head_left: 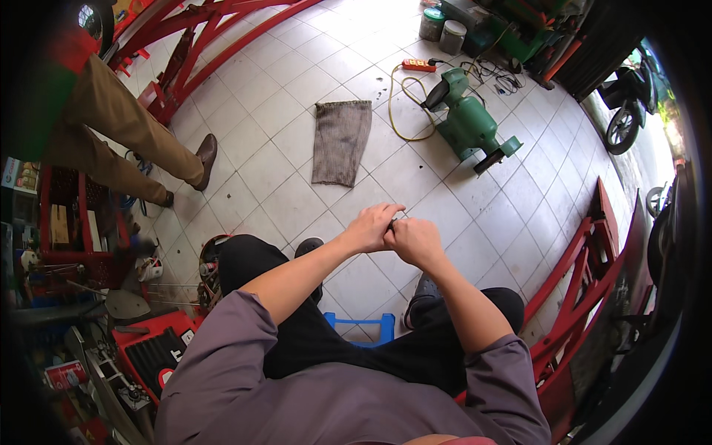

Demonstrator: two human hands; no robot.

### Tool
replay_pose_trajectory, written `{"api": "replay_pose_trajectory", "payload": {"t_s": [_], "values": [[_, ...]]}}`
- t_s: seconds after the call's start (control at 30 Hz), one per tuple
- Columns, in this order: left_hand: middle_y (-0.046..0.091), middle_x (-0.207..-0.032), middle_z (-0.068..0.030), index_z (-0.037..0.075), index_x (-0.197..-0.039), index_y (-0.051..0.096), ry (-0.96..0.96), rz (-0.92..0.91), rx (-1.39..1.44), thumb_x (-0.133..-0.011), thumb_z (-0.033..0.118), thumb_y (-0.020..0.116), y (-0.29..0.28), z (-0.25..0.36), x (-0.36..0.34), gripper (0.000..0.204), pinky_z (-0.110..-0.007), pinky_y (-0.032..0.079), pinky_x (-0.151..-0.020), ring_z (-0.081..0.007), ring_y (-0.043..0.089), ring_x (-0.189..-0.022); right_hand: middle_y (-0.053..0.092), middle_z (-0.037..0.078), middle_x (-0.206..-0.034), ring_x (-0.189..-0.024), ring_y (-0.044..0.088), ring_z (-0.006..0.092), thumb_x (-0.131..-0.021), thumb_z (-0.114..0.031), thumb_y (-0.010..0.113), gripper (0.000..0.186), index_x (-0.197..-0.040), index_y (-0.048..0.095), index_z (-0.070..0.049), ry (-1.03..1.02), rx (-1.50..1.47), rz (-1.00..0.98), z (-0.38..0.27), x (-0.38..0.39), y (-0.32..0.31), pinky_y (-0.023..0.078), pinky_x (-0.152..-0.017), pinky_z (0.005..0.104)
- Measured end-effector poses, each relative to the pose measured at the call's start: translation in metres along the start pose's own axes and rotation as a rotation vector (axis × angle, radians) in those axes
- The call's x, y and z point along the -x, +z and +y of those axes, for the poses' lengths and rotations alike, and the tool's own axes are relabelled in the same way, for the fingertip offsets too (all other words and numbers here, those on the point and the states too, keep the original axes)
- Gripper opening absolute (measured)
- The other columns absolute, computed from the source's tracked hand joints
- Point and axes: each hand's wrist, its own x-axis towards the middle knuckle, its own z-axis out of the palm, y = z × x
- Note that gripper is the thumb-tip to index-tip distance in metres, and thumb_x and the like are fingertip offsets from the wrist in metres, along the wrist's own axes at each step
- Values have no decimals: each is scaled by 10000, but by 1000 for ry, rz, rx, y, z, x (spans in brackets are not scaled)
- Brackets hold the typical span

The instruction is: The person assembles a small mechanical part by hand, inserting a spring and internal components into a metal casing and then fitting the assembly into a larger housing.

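In front of my knees my two hands meet over the tiled floor. My left hand (366, 229) has its fingers bent toward the right one, the index finger reaching out past it. My right hand (415, 241) is closed, its fingers curled against the left fingertips. A small dark thing (393, 222) shows between them, too small and too covered to name. Beyond the hands a grey-brown ribbed cloth (343, 141) lies flat on the floor. Farther right stands a green bench grinder (475, 122).
A red power strip (419, 65) with a yellow cord lies behind the grinder. Red metal frames (567, 259) rise at right and far left. A person in brown trousers (133, 119) stands at left, above a red toolbox (152, 348). A blue stool (360, 326) shows between my legs.
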Motion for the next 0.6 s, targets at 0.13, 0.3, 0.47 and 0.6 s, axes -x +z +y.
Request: {"api": "replay_pose_trajectory", "payload": {"t_s": [0.13,0.3,0.47,0.6], "values": [[596,-1179,-183,64,-1288,504,86,62,-182,-595,263,835,-20,2,-12,793,-446,475,-912,-387,570,-1092,642,164,-609,-543,646,333,-792,-283,581,299,-596,662,-72,-17,41,67,6,0,0,510,-507,430],[637,-1134,-162,68,-1195,594,-148,455,-278,-728,84,675,-99,-9,-34,474,-407,491,-924,-337,609,-1061,648,180,-642,-582,652,356,-807,-302,582,330,-634,672,-36,-5,97,66,15,-6,-8,526,-549,435],[632,-1146,-138,77,-1207,595,-137,249,-288,-739,140,685,-89,-26,-28,480,-396,481,-944,-318,596,-1084,654,179,-669,-623,658,356,-819,-321,566,344,-670,680,-33,28,125,-16,14,-10,-19,529,-585,437],[612,-1194,-108,94,-1228,589,1,-187,-246,-689,215,765,-50,-5,-18,580,-400,463,-964,-294,562,-1145,661,183,-708,-665,663,356,-828,-340,553,343,-731,696,-43,27,136,-55,14,-12,-18,527,-621,450]]}}
